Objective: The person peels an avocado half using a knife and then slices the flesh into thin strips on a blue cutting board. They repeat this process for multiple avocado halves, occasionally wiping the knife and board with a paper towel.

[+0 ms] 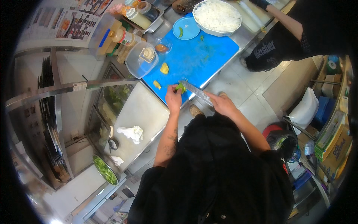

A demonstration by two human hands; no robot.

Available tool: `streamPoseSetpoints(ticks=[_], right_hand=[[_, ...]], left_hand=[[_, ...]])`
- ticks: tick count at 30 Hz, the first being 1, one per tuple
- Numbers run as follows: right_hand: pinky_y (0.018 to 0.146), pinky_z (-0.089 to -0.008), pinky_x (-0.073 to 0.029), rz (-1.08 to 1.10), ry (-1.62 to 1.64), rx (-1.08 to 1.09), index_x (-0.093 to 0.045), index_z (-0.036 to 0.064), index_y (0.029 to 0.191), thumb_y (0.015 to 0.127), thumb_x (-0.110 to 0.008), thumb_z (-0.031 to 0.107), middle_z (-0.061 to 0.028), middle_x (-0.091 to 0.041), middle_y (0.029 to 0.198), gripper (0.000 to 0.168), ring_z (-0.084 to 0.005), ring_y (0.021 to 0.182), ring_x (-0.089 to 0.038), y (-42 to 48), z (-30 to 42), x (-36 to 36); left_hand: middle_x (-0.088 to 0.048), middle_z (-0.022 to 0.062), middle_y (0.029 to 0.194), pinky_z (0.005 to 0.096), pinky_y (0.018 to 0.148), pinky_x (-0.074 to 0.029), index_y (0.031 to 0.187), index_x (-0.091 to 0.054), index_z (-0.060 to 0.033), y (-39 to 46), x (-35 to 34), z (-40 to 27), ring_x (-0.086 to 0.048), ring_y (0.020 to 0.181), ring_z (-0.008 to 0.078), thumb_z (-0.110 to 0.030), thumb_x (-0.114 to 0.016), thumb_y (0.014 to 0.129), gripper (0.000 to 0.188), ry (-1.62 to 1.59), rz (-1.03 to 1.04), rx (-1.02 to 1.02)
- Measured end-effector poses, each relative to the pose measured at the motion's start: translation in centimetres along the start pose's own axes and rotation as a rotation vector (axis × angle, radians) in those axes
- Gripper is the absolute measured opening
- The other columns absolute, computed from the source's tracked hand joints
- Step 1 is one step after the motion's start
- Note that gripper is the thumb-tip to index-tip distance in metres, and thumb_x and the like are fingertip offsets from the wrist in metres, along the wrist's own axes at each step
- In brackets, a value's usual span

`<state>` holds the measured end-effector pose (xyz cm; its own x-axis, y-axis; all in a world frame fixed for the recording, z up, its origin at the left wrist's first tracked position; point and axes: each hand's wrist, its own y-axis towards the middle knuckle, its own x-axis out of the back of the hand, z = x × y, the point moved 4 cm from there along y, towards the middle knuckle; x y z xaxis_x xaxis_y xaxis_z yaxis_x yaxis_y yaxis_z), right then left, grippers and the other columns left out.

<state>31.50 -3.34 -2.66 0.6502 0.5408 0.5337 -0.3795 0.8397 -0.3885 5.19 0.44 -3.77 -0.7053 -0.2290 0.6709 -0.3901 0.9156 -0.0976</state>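
My left hand [173, 98] holds a piece of green vegetable [181, 87] near the front edge of a blue cutting board [215, 56]. In my right hand [223, 104] is a kitchen knife [197, 91], its blade tip reaching the green piece. Two yellow pieces lie on the board to the left, a larger one [164, 68] and a smaller one [157, 84]. Beyond them stands a clear plastic container [142, 67] with a small square dish inside, beside a small clear bowl with brown contents [162, 48]. Green scraps are scattered on the board.
A large bowl of white rice [217, 16] and a blue round lid [186, 28] stand at the board's far end. A co-worker's arm [285, 21] is at upper right. A white board [139, 112] with crumpled white cloth or paper [131, 133] and a metal bowl of greens [105, 170] lie left.
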Motion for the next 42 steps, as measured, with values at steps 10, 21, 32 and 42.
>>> streamPoseSetpoints(ticks=[10, 21, 32, 42], right_hand=[[0.073, -0.0526, -0.054, -0.015, -0.139, 0.066, -0.048, 0.032, 0.152, 0.103, -0.051, 0.020, -0.0237, -0.068, 0.080, 0.051, -0.0433, 0.074, -0.067, -3.0, 0.4, 0.0], [0.072, -0.0516, -0.055, 0.057, -0.230, 0.103, -0.044, 0.035, 0.154, 0.101, -0.051, 0.019, -0.0205, -0.070, 0.081, 0.057, -0.0385, 0.077, -0.069, -5.6, 0.0, 2.3], [0.079, -0.0536, -0.054, -0.080, -0.093, 0.059, -0.042, 0.039, 0.155, 0.103, -0.049, 0.023, -0.0254, -0.069, 0.086, 0.055, -0.0430, 0.082, -0.068, 1.6, 0.2, -1.0], [0.081, -0.0508, -0.053, -0.035, -0.131, 0.017, -0.050, 0.037, 0.151, 0.103, -0.050, 0.021, -0.0268, -0.069, 0.090, 0.051, -0.0430, 0.082, -0.066, 0.2, 1.4, -0.2]], left_hand=[[-0.074, 0.0138, 0.088, 0.0332, 0.071, -0.054, 0.108, -0.069, 0.0003, 0.1, -0.1, 0.4, -0.070, 0.076, 0.0203, -0.011, -0.077, 0.087, 0.025, -0.045, -0.006, 0.007], [-0.073, 0.0135, 0.085, 0.0338, 0.070, -0.053, 0.107, -0.071, 0.0005, 0.5, -0.4, 2.4, -0.069, 0.075, 0.0211, -0.009, -0.076, 0.087, 0.023, -0.098, -0.010, 0.067], [-0.074, 0.0134, 0.087, 0.0342, 0.073, -0.054, 0.112, -0.072, 0.0009, 0.0, 0.0, 1.4, -0.070, 0.078, 0.0204, -0.014, -0.074, 0.088, 0.029, -0.030, -0.049, 0.023], [-0.074, 0.0176, 0.089, 0.0374, 0.072, -0.054, 0.110, -0.072, 0.0012, -0.2, 0.1, 0.1, -0.071, 0.077, 0.0273, -0.011, -0.076, 0.086, 0.027, 0.043, -0.069, 0.018]])
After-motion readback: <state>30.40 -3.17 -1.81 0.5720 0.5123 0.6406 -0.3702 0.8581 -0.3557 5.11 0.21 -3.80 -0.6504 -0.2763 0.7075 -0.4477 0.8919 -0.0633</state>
